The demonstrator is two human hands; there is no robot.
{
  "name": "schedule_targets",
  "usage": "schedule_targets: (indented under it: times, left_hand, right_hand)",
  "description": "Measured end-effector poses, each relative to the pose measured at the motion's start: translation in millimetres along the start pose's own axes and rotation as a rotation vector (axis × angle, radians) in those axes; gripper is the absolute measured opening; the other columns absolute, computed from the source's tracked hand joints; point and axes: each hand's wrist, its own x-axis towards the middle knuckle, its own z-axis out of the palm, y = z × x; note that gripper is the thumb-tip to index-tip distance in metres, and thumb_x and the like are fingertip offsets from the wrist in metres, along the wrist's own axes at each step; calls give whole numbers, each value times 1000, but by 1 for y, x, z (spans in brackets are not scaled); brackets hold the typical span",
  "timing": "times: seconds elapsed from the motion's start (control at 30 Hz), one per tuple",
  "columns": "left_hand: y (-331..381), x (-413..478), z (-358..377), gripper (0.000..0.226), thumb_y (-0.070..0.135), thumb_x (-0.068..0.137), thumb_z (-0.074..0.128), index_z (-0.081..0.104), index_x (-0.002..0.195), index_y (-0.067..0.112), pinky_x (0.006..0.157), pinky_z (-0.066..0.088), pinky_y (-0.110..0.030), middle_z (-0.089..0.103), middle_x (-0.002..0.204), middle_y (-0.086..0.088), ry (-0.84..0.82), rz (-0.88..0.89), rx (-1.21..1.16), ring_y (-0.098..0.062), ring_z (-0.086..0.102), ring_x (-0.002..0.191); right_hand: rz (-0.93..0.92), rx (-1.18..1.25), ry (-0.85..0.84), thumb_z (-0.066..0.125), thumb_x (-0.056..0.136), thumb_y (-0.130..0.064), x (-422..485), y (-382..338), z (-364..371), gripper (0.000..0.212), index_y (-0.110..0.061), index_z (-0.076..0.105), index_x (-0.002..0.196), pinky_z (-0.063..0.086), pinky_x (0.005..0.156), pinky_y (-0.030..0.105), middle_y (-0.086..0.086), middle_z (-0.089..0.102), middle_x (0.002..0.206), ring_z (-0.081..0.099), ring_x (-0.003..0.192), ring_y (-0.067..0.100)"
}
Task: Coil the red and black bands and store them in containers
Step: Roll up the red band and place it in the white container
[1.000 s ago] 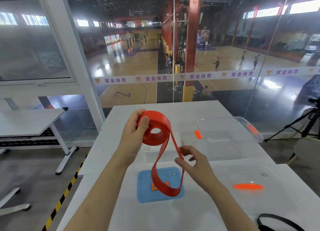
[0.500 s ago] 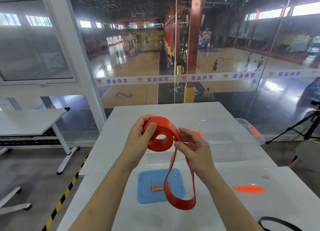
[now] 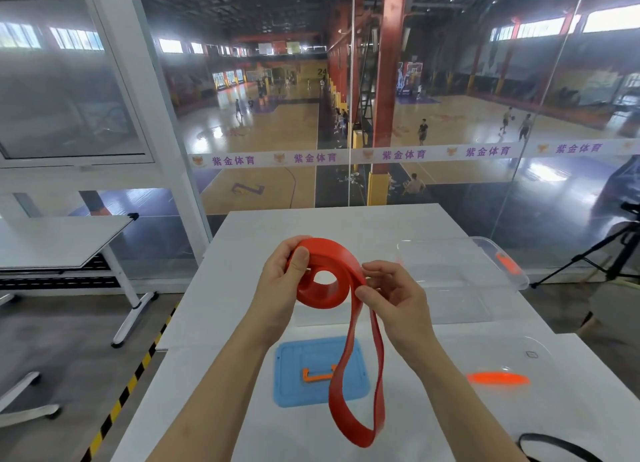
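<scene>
Lower now, glossy red band (image 3: 356,385) loop dangles.

Band (image 3: 322,297) hangs over lid (image 3: 294,392) (container (image 3: 450,281) behind)

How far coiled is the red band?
Partly: left hand grips the rolled part of the red band; a loose loop hangs below the right hand.

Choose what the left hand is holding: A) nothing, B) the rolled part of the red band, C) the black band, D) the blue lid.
B: the left hand grips the rolled part of the red band, thumb on top; the right hand pinches its loose loop.
</scene>
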Motion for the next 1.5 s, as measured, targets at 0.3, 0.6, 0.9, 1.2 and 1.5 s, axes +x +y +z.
schedule_targets:
  times: [0.3,0.6,0.9,1.2,1.5]
  left_hand:
    - [-5,-7,15,44,50,94,44,61,126,26,99,54,-33,70,118,0,53,-77,-210,-21,64,118]
    - [-10,-9,15,44,46,96,45,63,127,22,96,54,-33,72,110,1,93,-136,-341,-17,65,110]
    - [-18,-12,24,43,43,102,43,63,127,14,93,55,-38,69,103,-8,96,-221,-491,-19,64,95]
    - [-15,-13,5,31,28,111,39,45,138,43,100,45,-10,56,133,21,-185,-16,201,13,52,121]
    - [-7,-14,19,33,16,109,44,56,125,43,106,46,-24,56,125,21,-182,202,253,-1,52,124]
  right_hand:
    - [5,26,95,82,84,-2,-9,4,12,34,-26,76,107,60,92,23,-9,79,108,74,109,15]
    - [16,-33,62,79,88,-4,-9,-5,11,36,-32,74,111,57,85,13,-15,79,104,76,103,8]
    - [34,63,137,82,82,4,-11,-2,13,29,-16,77,103,60,81,18,1,80,101,78,96,14]
    - [77,-71,136,88,79,-3,-7,-7,-4,22,-19,80,91,64,86,29,-10,81,96,78,92,12]
    - [6,-87,78,88,79,-8,-10,-11,0,32,-25,79,104,61,94,29,-16,79,109,75,108,13]
